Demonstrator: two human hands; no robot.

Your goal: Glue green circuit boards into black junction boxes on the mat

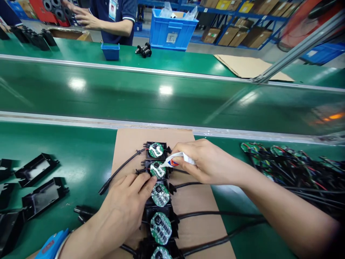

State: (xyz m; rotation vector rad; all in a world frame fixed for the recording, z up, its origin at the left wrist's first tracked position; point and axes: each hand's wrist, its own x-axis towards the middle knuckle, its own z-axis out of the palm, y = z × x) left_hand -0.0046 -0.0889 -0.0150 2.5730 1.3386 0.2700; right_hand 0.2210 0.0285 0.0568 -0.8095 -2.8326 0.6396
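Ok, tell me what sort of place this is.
Probably an electronics assembly line in a factory: a green conveyor belt, a row of round circuit boards, the right hand holding a white tube to one, and shelves of cartons behind.

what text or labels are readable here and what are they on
Nothing here reads clearly.
White label on the blue crate: blurred.
Badge on the co-worker: too small.
Red and blue mark on the white tube in the right hand: blurred.
Print on the round circuit boards: too small.
Red print on the blue object at the bottom left: blurred.
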